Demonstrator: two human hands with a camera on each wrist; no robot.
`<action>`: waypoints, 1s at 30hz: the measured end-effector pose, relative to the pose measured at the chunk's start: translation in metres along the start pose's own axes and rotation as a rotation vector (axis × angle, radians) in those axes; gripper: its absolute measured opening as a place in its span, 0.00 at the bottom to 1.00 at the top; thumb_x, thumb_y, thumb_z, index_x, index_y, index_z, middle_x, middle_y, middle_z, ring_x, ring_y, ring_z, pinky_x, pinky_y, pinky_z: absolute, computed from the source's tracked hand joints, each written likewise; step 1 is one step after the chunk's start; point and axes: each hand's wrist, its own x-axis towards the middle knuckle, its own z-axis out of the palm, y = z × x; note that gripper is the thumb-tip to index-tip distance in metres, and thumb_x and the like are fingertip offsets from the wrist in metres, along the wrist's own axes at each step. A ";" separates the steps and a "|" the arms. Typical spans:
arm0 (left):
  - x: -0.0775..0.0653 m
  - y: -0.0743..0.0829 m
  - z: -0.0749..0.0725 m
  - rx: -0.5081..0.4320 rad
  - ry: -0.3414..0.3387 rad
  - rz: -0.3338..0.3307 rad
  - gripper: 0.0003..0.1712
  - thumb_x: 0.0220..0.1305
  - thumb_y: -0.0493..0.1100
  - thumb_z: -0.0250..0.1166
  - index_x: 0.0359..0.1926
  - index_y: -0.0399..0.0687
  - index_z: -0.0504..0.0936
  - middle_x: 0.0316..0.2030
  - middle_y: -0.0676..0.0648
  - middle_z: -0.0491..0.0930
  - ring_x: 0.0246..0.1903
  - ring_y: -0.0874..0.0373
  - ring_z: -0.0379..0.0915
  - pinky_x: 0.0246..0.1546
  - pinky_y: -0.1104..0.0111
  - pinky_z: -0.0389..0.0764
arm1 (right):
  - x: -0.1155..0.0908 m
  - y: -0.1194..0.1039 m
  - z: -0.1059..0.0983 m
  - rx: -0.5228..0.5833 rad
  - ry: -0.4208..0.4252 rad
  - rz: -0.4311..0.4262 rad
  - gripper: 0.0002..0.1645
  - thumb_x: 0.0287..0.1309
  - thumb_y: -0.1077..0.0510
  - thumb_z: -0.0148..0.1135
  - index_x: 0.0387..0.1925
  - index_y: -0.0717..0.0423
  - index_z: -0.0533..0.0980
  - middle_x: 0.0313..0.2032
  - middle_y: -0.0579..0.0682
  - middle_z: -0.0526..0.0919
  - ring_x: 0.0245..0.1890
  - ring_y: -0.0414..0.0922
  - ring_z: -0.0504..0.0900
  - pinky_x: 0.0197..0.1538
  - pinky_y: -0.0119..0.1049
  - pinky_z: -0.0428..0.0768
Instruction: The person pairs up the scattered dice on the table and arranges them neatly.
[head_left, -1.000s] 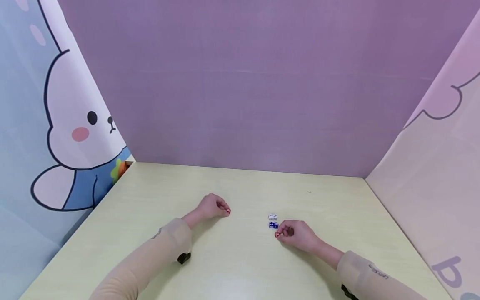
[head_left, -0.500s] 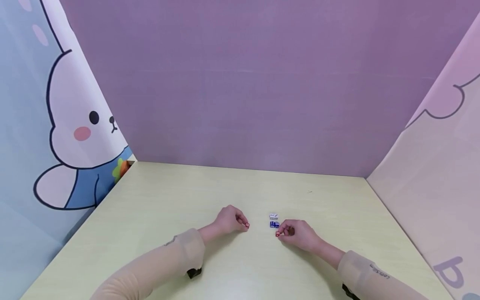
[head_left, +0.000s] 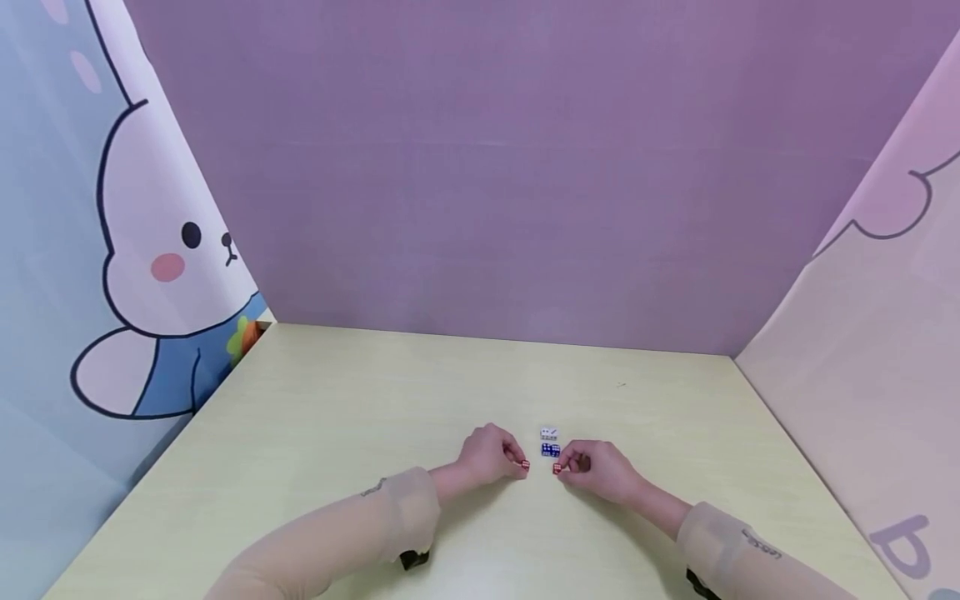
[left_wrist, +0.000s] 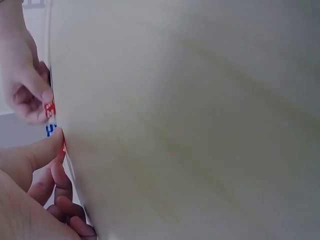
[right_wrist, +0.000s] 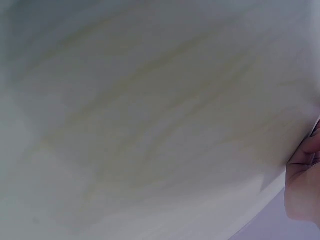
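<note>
My left hand (head_left: pixel 487 455) pinches a red die (head_left: pixel 525 466) between thumb and fingertips, just left of the other dice. A second red die (head_left: pixel 557 469) is pinched by my right hand (head_left: pixel 600 470), close to the near side of a pair of blue dice (head_left: pixel 551 450). Behind the blue pair sits a pair of white dice (head_left: pixel 549 433), side by side. In the left wrist view, the left thumb covers most of its own die, while the right hand's red die (left_wrist: pixel 50 109) shows beyond it. The right wrist view catches only part of the right hand (right_wrist: pixel 304 185).
The pale wooden table (head_left: pixel 360 383) runs back to a purple partition (head_left: pixel 480 183). A rabbit-print curtain (head_left: pixel 45 292) hangs on the left and a pink and cream one (head_left: pixel 885 350) on the right. A tiny mark (head_left: pixel 621 385) lies farther back on the table.
My left hand has moved right and nearer the body with its red die, ending beside the other dice. The right hand keeps its place with its red die.
</note>
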 end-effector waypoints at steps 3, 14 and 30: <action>0.001 0.008 0.005 0.013 -0.004 -0.003 0.09 0.40 0.42 0.78 0.23 0.51 0.84 0.17 0.59 0.74 0.21 0.65 0.67 0.28 0.71 0.67 | 0.000 0.000 0.000 0.003 0.004 -0.011 0.07 0.49 0.59 0.70 0.30 0.47 0.79 0.22 0.38 0.73 0.24 0.33 0.68 0.28 0.26 0.69; 0.004 0.022 0.017 0.034 0.015 0.010 0.09 0.40 0.41 0.78 0.22 0.50 0.84 0.16 0.59 0.74 0.19 0.65 0.66 0.26 0.73 0.66 | 0.001 0.001 0.002 0.014 0.003 -0.023 0.07 0.49 0.60 0.69 0.30 0.48 0.78 0.22 0.39 0.73 0.24 0.32 0.68 0.28 0.26 0.70; 0.005 0.023 0.019 0.040 0.021 0.015 0.10 0.39 0.41 0.78 0.23 0.50 0.83 0.17 0.59 0.75 0.19 0.66 0.66 0.25 0.74 0.68 | 0.001 -0.002 0.002 0.030 0.001 -0.006 0.07 0.49 0.59 0.69 0.31 0.47 0.78 0.22 0.39 0.73 0.23 0.33 0.69 0.28 0.26 0.70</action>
